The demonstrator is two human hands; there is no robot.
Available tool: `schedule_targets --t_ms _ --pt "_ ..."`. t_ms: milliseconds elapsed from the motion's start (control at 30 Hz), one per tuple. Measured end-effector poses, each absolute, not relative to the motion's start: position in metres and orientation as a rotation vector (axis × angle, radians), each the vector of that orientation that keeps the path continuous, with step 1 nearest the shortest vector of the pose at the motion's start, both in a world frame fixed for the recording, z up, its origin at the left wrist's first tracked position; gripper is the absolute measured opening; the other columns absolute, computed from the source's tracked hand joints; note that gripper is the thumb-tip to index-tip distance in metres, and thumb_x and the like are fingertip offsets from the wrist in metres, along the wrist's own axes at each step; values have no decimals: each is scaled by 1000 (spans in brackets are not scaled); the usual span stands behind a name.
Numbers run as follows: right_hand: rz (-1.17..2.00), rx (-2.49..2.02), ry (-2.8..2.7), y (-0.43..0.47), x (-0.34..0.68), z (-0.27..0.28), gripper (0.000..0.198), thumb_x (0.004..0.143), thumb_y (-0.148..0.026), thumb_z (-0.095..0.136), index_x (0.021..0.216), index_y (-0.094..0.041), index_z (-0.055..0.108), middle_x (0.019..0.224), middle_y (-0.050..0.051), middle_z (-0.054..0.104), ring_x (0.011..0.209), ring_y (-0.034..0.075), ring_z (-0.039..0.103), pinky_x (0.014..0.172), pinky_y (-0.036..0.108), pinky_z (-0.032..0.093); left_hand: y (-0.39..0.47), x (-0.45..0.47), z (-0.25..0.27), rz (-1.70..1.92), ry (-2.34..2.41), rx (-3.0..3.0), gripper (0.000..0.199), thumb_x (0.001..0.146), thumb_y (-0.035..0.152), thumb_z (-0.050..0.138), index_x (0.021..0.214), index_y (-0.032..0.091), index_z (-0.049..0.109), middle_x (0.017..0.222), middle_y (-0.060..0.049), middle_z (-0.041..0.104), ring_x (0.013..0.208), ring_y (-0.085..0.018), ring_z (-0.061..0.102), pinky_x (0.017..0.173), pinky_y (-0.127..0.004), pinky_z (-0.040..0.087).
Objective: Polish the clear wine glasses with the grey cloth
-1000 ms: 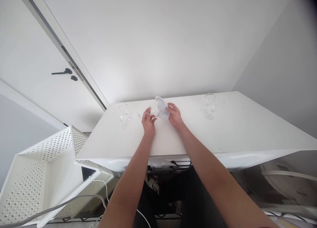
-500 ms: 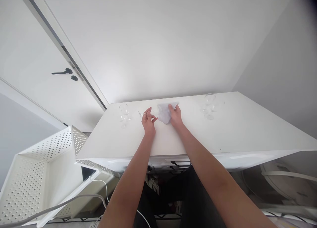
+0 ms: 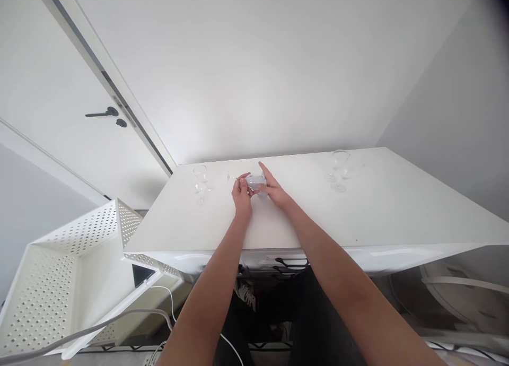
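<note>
Cloth (image 3: 259,183) moved into glass (image 3: 250,179) | glass between left grip (image 3: 242,192), right grip (image 3: 274,190)

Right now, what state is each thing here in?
Held glass, tipped sideways
Cloth, apparently tucked inside the held glass
Left hand, closed around the held glass
Right hand, at the glass's mouth; grip unclear
Left standing glass, upright
Right standing glass, upright
Door, open or shut unclear

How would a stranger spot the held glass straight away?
Find the long white cabinet along the wall. Over its top, left of centre, the left hand holds a clear glass, with the right hand at its mouth. It is sideways with grey cloth at its bowl, unlike the upright left glass and right glass.
</note>
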State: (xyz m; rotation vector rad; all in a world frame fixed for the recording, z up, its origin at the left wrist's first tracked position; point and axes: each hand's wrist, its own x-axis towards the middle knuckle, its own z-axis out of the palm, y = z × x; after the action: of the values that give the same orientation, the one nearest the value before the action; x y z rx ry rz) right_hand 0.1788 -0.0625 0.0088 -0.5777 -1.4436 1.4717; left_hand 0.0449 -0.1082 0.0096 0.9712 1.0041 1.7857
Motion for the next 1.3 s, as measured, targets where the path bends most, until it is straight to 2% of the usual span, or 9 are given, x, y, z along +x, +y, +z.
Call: schedule_targets --t_ms 167,267,433,567,667,833,1067,1233,1300 --pt "1387 -567 -1387 -60 179 9 70 76 -39 80 141 -31 56 106 3 65 95 24 61 89 38 52 -105 43 7 1796 1008 923 43 89 61 66 109 23 75 97 -6 66 64 -8 50 69 -29 59" --pt "1342 -592 -1298 -59 180 10 66 78 -43 79 138 -33 56 104 2 64 95 23 61 88 38 52 -102 44 4 1806 1118 849 40 84 55 75 99 19 77 109 -8 68 65 -7 52 67 -30 58" --pt "1311 -639 -1333 -61 179 12 54 87 -50 69 138 -34 58 111 3 64 100 22 59 91 36 51 -99 44 0 1783 1183 795 44 78 55 81 99 16 75 94 -6 67 60 -7 50 63 -29 56" --pt "1442 -605 -1440 -62 177 12 46 83 -49 74 124 -29 67 109 4 67 96 23 62 87 36 51 -98 41 0 1829 1072 790 43 82 59 76 86 17 69 80 -1 60 61 -7 50 64 -26 53" --pt "1481 -540 -1326 -59 179 10 46 82 -50 74 122 -29 66 106 4 67 93 23 63 82 35 52 -99 42 2 1824 1058 786 44 82 61 75 90 17 69 88 -4 63 62 -6 51 64 -26 53" --pt "1355 -606 -1163 -55 183 10 44 85 -52 70 124 -32 63 102 2 65 91 21 62 81 34 52 -103 47 3 1715 1116 898 46 77 55 82 104 19 72 99 -6 65 60 -6 49 64 -28 56" --pt "1325 -622 -1333 -55 183 8 41 79 -51 76 112 -27 69 93 2 63 84 21 58 78 34 50 -102 47 2 1702 1139 888 48 79 56 79 105 16 74 86 -5 63 62 -9 54 65 -31 58" --pt "1293 -590 -1116 -54 187 8 36 83 -51 71 112 -30 67 95 2 62 82 19 58 76 34 50 -108 51 6 1629 1109 1019 48 78 53 81 111 19 73 86 -4 65 64 -9 55 66 -31 59" --pt "1239 -635 -1174 -55 186 8 34 85 -53 69 109 -29 68 95 2 62 81 19 57 76 33 49 -108 51 6 1639 1120 1001 48 78 53 81 112 19 73 94 -6 66 65 -9 56 66 -31 60"
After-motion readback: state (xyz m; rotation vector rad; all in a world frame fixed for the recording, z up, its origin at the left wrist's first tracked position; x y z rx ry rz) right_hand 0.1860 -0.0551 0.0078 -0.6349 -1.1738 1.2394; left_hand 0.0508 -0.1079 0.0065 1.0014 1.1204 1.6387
